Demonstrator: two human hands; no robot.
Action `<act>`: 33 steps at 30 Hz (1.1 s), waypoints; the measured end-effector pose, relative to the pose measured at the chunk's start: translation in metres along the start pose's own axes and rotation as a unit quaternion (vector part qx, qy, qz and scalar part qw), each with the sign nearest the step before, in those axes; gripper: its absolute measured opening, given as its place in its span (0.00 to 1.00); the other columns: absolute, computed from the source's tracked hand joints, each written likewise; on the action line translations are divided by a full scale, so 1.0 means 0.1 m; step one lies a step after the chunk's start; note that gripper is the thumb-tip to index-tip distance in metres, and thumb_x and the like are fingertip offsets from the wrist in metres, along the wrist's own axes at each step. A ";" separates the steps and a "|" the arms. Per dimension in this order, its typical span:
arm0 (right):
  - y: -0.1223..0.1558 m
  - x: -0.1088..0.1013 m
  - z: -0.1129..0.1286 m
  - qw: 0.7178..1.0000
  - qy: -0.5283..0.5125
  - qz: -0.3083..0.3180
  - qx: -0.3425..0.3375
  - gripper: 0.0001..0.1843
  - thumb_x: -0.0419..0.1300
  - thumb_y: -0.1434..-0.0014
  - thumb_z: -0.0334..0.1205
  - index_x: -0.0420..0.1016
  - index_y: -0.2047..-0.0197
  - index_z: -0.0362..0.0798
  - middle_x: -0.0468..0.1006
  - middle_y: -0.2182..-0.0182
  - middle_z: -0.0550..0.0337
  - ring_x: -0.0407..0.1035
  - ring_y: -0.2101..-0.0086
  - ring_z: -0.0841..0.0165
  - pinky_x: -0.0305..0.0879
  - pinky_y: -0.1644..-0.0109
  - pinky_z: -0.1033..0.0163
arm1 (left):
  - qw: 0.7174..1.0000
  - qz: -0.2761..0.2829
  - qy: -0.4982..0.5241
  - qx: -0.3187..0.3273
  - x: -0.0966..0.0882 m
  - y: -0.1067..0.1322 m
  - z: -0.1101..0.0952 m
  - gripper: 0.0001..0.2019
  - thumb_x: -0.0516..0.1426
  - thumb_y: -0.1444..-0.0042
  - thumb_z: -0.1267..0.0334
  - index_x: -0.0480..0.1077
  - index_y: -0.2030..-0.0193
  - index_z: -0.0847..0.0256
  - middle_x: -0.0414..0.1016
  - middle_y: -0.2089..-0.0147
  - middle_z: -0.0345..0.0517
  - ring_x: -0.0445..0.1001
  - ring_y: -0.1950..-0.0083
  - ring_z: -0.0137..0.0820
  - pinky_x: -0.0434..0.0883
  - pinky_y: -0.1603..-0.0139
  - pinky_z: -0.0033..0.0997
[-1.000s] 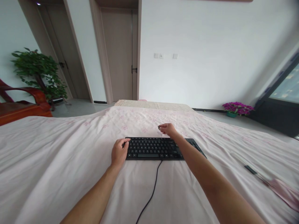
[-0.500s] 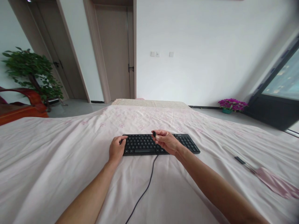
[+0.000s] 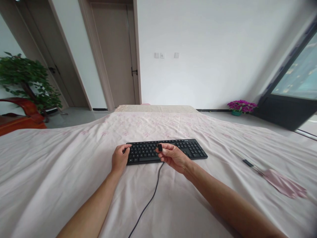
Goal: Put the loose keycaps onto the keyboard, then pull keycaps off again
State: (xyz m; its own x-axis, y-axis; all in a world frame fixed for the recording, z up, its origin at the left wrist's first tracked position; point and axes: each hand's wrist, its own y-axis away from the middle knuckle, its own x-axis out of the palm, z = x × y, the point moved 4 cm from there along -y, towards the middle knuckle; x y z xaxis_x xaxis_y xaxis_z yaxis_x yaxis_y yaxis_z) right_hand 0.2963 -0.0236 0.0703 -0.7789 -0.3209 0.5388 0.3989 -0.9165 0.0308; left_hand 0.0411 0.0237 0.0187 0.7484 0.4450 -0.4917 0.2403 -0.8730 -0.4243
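A black keyboard [image 3: 143,159] lies on the pink-white cloth, slightly turned, with its cable [image 3: 155,191] running toward me. My left hand [image 3: 120,158] grips the keyboard's left end, thumb and fingers closed around the edge. Over the middle of the keys, my right hand [image 3: 173,156] pinches a small black keycap [image 3: 159,147] between thumb and fingertips. It is held just above the board, and part of the keys behind is hidden by that hand.
On the right lies a thin pale stick with a black band [image 3: 248,163], beside a pink cloth piece [image 3: 284,183]. A wooden chair [image 3: 23,114] and a leafy plant [image 3: 24,74] stand at left. Purple flowers [image 3: 241,106] sit on the floor by the far wall.
My right hand has turned slightly, showing more of the keycap. The keyboard now sits at a slight slant, its right end farther up. The view has shifted a little to the right.
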 end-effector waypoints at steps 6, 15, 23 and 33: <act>0.10 -0.26 0.11 0.993 0.085 -0.079 -0.019 0.16 0.73 0.58 0.38 0.79 0.64 0.47 0.81 0.65 0.57 0.73 0.72 0.73 0.68 0.68 0.68 | 1.000 0.003 -0.008 0.000 -0.01 0.01 0.00 0.13 0.52 0.45 0.60 0.76 0.59 0.54 0.76 0.53 0.43 0.72 0.50 0.36 0.67 0.45 0.37; 0.30 -1.12 0.40 0.850 0.473 -0.210 -0.096 0.12 0.68 0.55 0.40 0.82 0.63 0.51 0.82 0.67 0.59 0.74 0.65 0.63 0.68 0.58 0.58 | 1.000 0.005 -0.009 0.004 0.01 0.01 0.04 0.13 0.52 0.45 0.60 0.76 0.59 0.53 0.76 0.54 0.42 0.72 0.50 0.36 0.68 0.46 0.36; 0.41 -1.00 0.42 0.672 0.706 -0.138 -0.179 0.11 0.63 0.48 0.36 0.82 0.61 0.56 0.81 0.62 0.62 0.72 0.59 0.62 0.66 0.52 0.56 | 1.000 0.002 -0.007 0.003 0.00 0.02 0.01 0.13 0.52 0.45 0.60 0.76 0.59 0.53 0.76 0.54 0.42 0.72 0.51 0.35 0.67 0.45 0.36; 0.41 -0.92 0.41 0.666 0.709 -0.098 -0.211 0.07 0.62 0.45 0.36 0.81 0.67 0.54 0.81 0.65 0.61 0.72 0.62 0.64 0.66 0.54 0.58 | 1.000 -0.001 -0.016 0.002 -0.01 0.02 0.00 0.12 0.52 0.46 0.60 0.76 0.60 0.53 0.76 0.54 0.42 0.73 0.51 0.36 0.67 0.46 0.36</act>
State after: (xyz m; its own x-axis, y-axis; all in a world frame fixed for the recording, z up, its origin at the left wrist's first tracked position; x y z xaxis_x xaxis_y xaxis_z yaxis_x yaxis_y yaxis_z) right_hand 0.4042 -0.0222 0.0564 -0.5893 0.1861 -0.7862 0.2833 -0.8637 -0.4168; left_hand 0.0412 0.0217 0.0184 0.7271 0.4537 -0.5153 0.2396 -0.8710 -0.4289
